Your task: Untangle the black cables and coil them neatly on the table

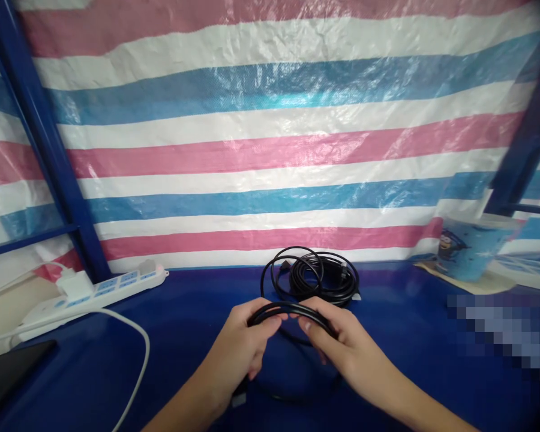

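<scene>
Both hands grip one black cable [292,310], bent into a loop of a few strands that arches between them. My left hand [245,336] pinches its left side, thumb on top. On the right side, my right hand [337,333] has its fingers closed round the same strands. Below my left hand hangs a cable connector [239,396] with a pale tip, partly hidden by the hand. Lower strands of the loop show dimly against the blue table. Just beyond the hands lies a coiled bundle of black cable [321,279] with plugs showing in it.
A white power strip [130,279] with a plugged-in charger [74,285] lies at the left. A white cord [146,348] curves across the blue table [184,336]. A dark flat device [18,372] sits lower left. At the right stands a blue patterned cup [465,249]. Striped sheeting [270,150] hangs behind.
</scene>
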{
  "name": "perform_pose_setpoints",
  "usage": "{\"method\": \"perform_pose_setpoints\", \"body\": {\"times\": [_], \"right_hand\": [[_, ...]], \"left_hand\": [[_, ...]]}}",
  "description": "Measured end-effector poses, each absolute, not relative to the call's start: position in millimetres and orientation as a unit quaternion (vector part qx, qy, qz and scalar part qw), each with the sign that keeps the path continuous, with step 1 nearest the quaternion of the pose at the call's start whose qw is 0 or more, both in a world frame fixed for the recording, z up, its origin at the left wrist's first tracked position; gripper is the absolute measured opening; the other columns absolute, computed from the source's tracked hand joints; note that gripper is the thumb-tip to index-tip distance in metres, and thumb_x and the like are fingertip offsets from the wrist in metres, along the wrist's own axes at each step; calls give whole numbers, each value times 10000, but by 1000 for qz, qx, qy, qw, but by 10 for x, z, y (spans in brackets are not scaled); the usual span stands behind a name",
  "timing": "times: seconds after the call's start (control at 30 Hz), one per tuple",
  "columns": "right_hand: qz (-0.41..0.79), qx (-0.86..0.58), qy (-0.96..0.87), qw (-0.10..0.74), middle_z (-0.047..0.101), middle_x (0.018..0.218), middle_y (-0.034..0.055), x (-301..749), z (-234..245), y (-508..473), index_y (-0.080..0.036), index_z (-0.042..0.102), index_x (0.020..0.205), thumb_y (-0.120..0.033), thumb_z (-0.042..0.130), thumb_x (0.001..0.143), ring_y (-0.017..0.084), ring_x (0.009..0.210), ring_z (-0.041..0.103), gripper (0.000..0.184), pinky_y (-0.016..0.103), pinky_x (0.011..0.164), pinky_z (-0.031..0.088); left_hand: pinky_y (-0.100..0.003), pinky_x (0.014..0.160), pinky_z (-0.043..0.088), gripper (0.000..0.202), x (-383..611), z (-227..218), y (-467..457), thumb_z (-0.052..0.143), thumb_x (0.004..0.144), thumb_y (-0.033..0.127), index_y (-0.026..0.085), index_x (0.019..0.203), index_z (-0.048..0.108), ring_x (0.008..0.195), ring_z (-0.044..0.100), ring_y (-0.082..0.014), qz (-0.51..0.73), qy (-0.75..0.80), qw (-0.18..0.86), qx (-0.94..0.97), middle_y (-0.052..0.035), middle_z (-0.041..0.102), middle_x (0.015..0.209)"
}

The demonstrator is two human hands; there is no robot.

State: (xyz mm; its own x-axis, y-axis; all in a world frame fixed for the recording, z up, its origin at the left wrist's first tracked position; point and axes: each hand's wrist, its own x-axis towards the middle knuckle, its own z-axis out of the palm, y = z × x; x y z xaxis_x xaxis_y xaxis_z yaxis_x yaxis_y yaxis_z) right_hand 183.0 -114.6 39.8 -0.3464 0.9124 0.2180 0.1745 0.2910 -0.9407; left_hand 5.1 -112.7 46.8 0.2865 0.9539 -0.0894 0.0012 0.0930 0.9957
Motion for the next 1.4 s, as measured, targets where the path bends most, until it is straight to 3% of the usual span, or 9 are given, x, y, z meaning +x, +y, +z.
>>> {"method": "perform_pose_setpoints", "body": {"times": [0.1,0.23,0.33,0.43,0.57,0.8,1.03,1.23,1.4], "right_hand": [[552,-389,-602,426,492,539,-25,1739,356,-1169,-129,590,900,-430,529,845,75,500,461,312,211,555,366],[685,-331,-516,394,632,627,43,1665,343,-1280,-110,612,906,-390,534,849,114,681,602,296,246,759,425],[716,-313,-496,378,497,418,-14,1637,352,-1339,-103,624,864,-440,514,858,72,480,496,355,243,711,440],[724,-329,-452,403,244,368,-100,1661,387,-1319,-126,603,833,-482,567,816,16,347,201,358,178,443,286],[713,-352,-428,429,215,427,-97,1755,443,-1236,-147,589,818,-403,635,780,0,365,146,263,182,402,127],[661,-400,-469,428,226,424,-91,1740,377,-1205,-129,607,800,-435,649,761,5,386,153,312,193,407,117],[665,-389,-496,401,263,383,-86,1643,372,-1293,-126,601,790,-448,599,769,19,346,193,323,186,391,170],[636,-378,-495,457,322,356,-61,1606,296,-1291,-124,602,736,-459,580,758,44,368,267,337,201,443,285],[616,-388,-496,473,300,312,-68,1589,262,-1287,-134,569,673,-509,641,714,39,346,254,384,203,447,271]], "left_hand": [[-169,336,244,190,79,450,-1142,561,803,350,175,875,549,289,174,-19,521,395,613,443,130,217,396],[-171,369,269,188,72,462,-1174,607,789,305,185,752,466,316,194,-14,594,360,636,336,123,222,414],[-173,368,272,211,125,407,-1191,626,773,336,187,775,477,316,224,-23,552,359,688,304,118,260,398],[-176,364,285,209,186,311,-1194,654,720,297,175,844,537,305,239,-23,494,339,735,317,115,308,394],[-180,399,335,163,145,291,-1175,650,726,268,152,814,579,319,296,-16,469,288,760,347,98,360,428],[-169,345,171,447,-10,440,-1129,553,779,546,108,721,622,290,194,0,437,258,783,360,97,262,385],[-171,362,153,391,-8,395,-1129,590,764,501,126,654,562,289,212,1,475,275,735,397,97,261,388],[-174,352,149,313,-8,426,-1138,608,755,407,140,609,536,277,204,-2,484,297,716,406,97,263,356],[-176,355,144,286,19,486,-1115,599,739,357,118,584,572,268,204,-2,517,345,672,402,91,255,313]]}}
